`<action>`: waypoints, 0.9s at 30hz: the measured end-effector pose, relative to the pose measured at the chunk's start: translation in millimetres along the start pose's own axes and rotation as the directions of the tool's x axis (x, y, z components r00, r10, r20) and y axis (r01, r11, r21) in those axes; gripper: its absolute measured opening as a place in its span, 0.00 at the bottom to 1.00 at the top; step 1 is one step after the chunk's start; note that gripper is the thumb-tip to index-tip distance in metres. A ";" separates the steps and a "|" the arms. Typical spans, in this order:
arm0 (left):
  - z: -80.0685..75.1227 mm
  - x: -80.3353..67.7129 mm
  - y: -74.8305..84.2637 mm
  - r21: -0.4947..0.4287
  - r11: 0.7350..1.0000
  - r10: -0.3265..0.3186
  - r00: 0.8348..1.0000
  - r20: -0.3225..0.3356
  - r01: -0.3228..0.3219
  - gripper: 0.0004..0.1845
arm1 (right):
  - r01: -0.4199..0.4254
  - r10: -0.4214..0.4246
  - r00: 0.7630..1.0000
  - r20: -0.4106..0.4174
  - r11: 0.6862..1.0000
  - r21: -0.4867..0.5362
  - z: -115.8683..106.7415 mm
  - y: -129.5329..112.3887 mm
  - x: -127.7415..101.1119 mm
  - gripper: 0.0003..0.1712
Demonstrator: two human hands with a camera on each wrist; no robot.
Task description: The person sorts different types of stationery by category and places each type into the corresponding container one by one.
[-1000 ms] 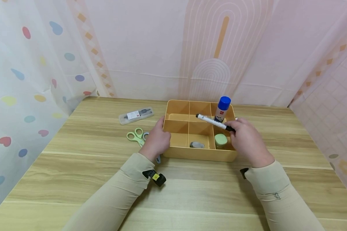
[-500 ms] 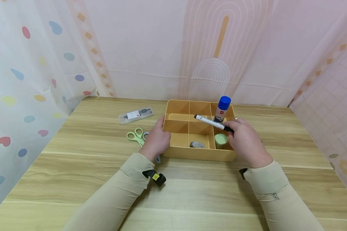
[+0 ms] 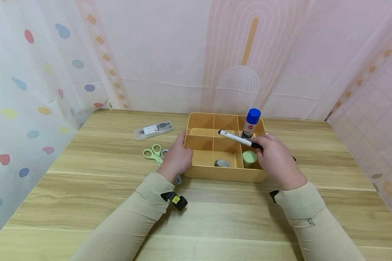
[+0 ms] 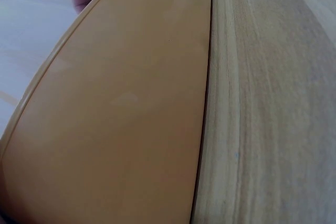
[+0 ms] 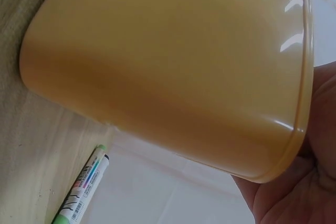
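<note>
A yellow box with six-part dividers (image 3: 225, 174) stands on the table. My left hand (image 3: 178, 157) grips its left wall, thumb over the rim. My right hand (image 3: 277, 159) holds a white marker (image 3: 235, 137) by its black end, the marker slanting above the box's right half. A blue-capped glue stick (image 3: 250, 123) leans in the back right compartment. Below it, the front right compartment holds a green-lidded jar (image 3: 249, 158). A small grey object (image 3: 222, 164) lies in the front middle compartment. In the right wrist view my right palm (image 5: 320, 171) shows beside the rim.
Left of the box lie a clear case with a compass (image 3: 154, 130) and green scissors (image 3: 155, 154); a blue-handled tool (image 3: 178, 179) is partly hidden under my left hand. A green-ended marker (image 5: 84, 184) lies on the table right of the box. A patterned curtain (image 3: 163, 54) hangs behind.
My right hand has shifted slightly left with the marker, and the marker's tip has dipped a little. The left hand and box have stayed put.
</note>
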State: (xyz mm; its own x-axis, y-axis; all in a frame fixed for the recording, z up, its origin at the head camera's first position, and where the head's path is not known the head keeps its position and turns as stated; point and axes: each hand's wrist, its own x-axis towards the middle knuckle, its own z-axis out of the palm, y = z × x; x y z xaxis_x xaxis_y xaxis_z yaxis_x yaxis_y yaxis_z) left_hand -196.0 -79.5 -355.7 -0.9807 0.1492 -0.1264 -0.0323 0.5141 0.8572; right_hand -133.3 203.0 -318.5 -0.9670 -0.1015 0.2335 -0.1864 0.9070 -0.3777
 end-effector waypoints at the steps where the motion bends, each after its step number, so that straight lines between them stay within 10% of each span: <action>1: 0.0 0.0 0.0 -0.001 1.000 0.000 1.000 0.000 0.000 0.42 | -0.001 0.001 1.000 0.002 1.000 0.003 0.1 -0.3 0.1 0.15; 27: 0.6 -0.2 1.3 -0.014 1.000 -0.015 1.000 0.000 0.015 0.42 | 0.053 -0.052 0.998 -0.044 0.999 0.010 11.9 -3.8 3.5 0.17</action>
State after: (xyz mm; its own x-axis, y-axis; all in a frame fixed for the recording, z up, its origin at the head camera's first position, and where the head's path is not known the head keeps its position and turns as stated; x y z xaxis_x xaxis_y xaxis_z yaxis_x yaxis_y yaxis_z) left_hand -195.7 -78.4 -354.8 -0.9800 0.1415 -0.1398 -0.0501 0.5046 0.8619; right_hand -138.1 194.3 -326.9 -0.9475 -0.1309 0.2918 -0.2388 0.8964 -0.3734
